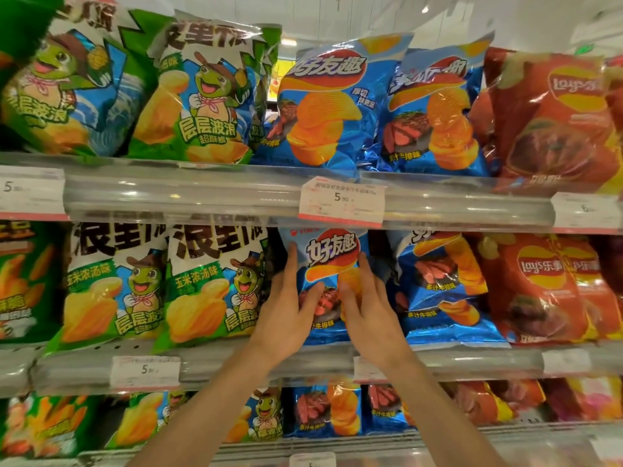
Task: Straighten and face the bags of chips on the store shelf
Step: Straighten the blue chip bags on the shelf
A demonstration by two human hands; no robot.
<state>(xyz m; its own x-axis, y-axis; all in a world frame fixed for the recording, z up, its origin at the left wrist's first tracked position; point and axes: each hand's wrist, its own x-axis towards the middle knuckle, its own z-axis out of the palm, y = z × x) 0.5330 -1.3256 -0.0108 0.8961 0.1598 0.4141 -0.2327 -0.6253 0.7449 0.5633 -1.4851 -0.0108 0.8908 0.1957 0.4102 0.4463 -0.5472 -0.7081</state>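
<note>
Middle shelf, centre of the frame: we have both hands on one blue chip bag (332,261), which stands upright with its logo facing out, just under the price tag (341,202) on the shelf rail (202,193) above. Our left hand (286,308) lies along the bag's left edge, fingers spread and pressed flat, thumb across the lower front. Our right hand (365,303) rests open on the lower right of the front panel. Neither hand is closed; both press on the bag without pinching it.

To the left sits a green bag (209,284), close beside ours; to the right a second blue bag (441,284) leans, its top tilted toward the right of the frame.

Handling judgement: the bag looks air-filled, light and soft, with glossy film that will likely slide under the palms. The contents are fragile, so squeezing the middle risks crushing chips. We judge the side seams and bottom corners the better hold, nudging with flat palms. The tilted neighbour probably needs straightening next.
</note>
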